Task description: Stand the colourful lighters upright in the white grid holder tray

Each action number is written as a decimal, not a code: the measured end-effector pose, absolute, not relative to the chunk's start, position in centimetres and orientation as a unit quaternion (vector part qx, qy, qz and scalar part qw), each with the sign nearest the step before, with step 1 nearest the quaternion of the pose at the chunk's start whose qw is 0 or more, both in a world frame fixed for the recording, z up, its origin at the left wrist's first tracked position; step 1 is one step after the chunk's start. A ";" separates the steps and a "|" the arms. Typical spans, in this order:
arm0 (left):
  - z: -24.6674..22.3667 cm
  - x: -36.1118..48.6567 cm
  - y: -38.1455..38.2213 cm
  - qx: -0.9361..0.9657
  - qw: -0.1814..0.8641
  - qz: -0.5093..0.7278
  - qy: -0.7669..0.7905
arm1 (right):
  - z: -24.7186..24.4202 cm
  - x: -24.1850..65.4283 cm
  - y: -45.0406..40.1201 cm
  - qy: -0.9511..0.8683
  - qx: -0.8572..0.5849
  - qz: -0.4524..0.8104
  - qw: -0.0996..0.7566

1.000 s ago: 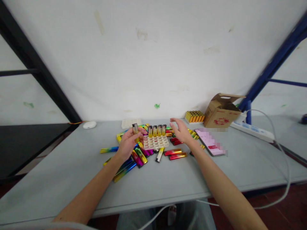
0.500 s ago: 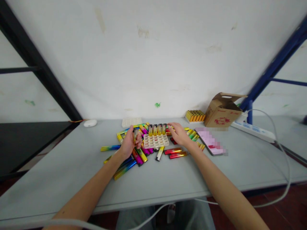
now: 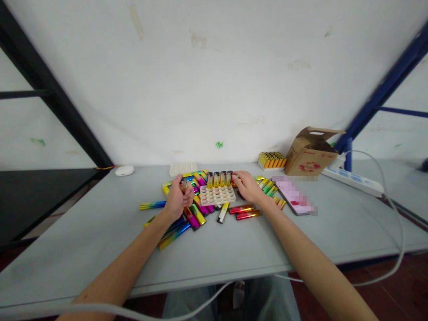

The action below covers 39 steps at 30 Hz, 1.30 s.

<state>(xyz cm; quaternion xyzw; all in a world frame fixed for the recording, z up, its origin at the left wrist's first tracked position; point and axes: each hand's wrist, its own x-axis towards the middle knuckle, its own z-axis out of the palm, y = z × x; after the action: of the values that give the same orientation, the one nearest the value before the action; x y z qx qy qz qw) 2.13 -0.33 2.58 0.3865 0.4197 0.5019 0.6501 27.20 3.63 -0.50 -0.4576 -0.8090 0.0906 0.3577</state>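
Observation:
A cream tray (image 3: 218, 199) with rows of holes lies among loose lighters, with several gold lighters (image 3: 220, 180) upright in its far row, black tops up. To its left, my left hand (image 3: 179, 198) is closed around a lighter (image 3: 183, 182), whose dark top shows above the fingers. My right hand (image 3: 248, 185) is at the tray's far right corner, its curled fingertips beside the last upright lighter. Whatever those fingers hold is hidden. Shiny lighters in yellow, blue and magenta (image 3: 191, 218) lie under and around my left hand; red ones (image 3: 248, 215) lie below my right.
Behind the pile lies another cream tray (image 3: 183, 169). A filled tray of orange-yellow lighters (image 3: 272, 160) stands by the wall, beside an opened cardboard box (image 3: 310, 158). A phone (image 3: 294, 196), a power strip (image 3: 354, 182) and a white case (image 3: 125, 170) are on the table. A white cable crosses the front.
My left hand has moved slightly left, away from the tray, and its fingers have curled more tightly round the lighter. My right hand has stayed by the tray's corner.

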 end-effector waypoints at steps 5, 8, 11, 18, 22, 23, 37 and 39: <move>2.8 2.1 -0.5 0.398 0.640 0.505 0.420 | -0.6 27.2 3.5 -0.810 -0.457 0.088 0.358; 2.8 2.0 -0.5 0.408 0.651 0.496 0.405 | -0.5 27.2 3.5 -0.809 -0.457 0.087 0.359; 2.5 1.9 -0.4 0.423 0.655 0.487 0.394 | -0.5 27.2 3.5 -0.809 -0.455 0.091 0.362; 2.1 2.0 -0.4 0.479 0.602 0.500 0.399 | -0.4 27.2 3.4 -0.810 -0.457 0.086 0.358; 1.9 2.0 -0.4 0.487 0.600 0.504 0.386 | -0.5 27.2 3.5 -0.811 -0.459 0.081 0.354; 1.9 2.0 -0.4 0.489 0.597 0.509 0.381 | -0.5 27.2 3.5 -0.812 -0.459 0.080 0.352; 2.3 2.0 -0.2 0.419 0.578 0.523 0.466 | -0.9 27.3 3.9 -0.819 -0.460 0.070 0.337; 2.4 2.1 -0.2 0.416 0.560 0.529 0.484 | -0.9 27.3 3.9 -0.820 -0.459 0.069 0.336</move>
<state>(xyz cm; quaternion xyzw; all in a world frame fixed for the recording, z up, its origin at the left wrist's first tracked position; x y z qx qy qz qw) 2.05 -0.22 2.42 0.4156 0.4840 0.5288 0.5598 27.27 3.87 -0.88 -0.4590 -0.8198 0.0685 0.3356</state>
